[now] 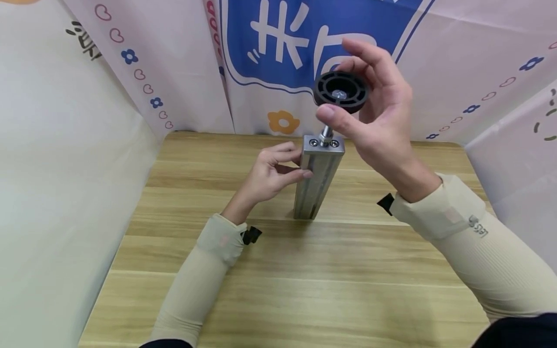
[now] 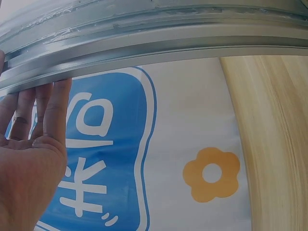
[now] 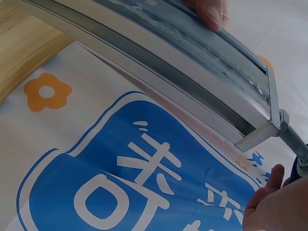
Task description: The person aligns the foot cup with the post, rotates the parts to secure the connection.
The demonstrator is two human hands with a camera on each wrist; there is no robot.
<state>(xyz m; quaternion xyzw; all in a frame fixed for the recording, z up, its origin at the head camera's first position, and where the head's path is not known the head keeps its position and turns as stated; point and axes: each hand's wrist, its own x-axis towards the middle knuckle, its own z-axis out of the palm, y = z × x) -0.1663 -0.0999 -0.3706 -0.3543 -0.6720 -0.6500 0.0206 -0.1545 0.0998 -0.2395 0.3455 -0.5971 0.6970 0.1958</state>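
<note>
A silver aluminium profile (image 1: pixel 316 181) stands upright on the wooden table, its top capped by a plate with two screws. My left hand (image 1: pixel 265 176) grips it near the top, thumb on the front face. In the left wrist view, the fingers (image 2: pixel 57 110) reach behind the profile (image 2: pixel 168 41). A threaded stud (image 1: pixel 327 131) with a nut (image 1: pixel 325 140) rises from the end plate. On the stud sits a black round levelling foot (image 1: pixel 321 98), its hollow underside facing up. Thumb and fingers of my right hand (image 1: pixel 385 108) hold the foot by its rim.
The wooden table (image 1: pixel 278 285) lies under both arms. A printed cloth (image 1: pixel 361 29) with a blue panel and flowers hangs directly behind the profile. White cloth walls (image 1: pixel 56 159) stand at the left and right sides.
</note>
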